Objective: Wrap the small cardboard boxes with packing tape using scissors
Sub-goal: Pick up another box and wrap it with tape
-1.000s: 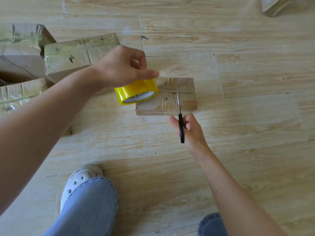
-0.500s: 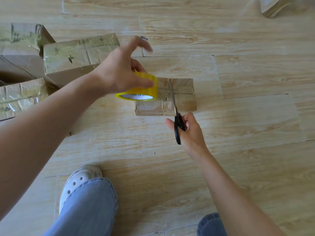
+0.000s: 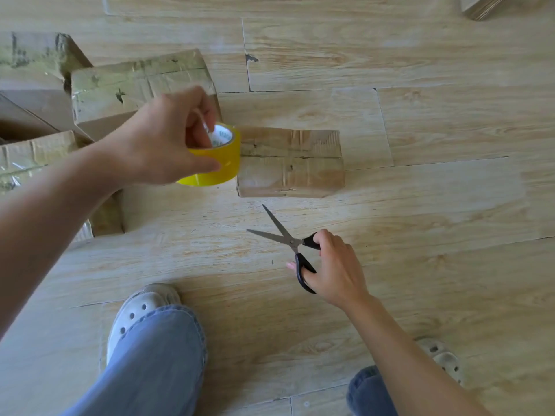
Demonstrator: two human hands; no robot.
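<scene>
A small flat cardboard box (image 3: 291, 163), glossy with clear tape, lies on the wooden floor (image 3: 420, 205) at centre. My left hand (image 3: 168, 139) grips a yellow roll of packing tape (image 3: 222, 163) just left of the box, fingers hooked into its core and thumb on the outer face. My right hand (image 3: 333, 265) holds black-handled scissors (image 3: 288, 240) below the box. The blades are spread apart and point left and up, clear of the box.
Several taped cardboard boxes (image 3: 135, 88) are piled at the left. Another stack of cardboard (image 3: 483, 4) sits at the top right corner. My legs in jeans and white clogs (image 3: 141, 310) are at the bottom.
My right hand has pulled the scissors off the box and down toward me, blades now spread. My left hand has shifted the tape roll to the box's left edge.
</scene>
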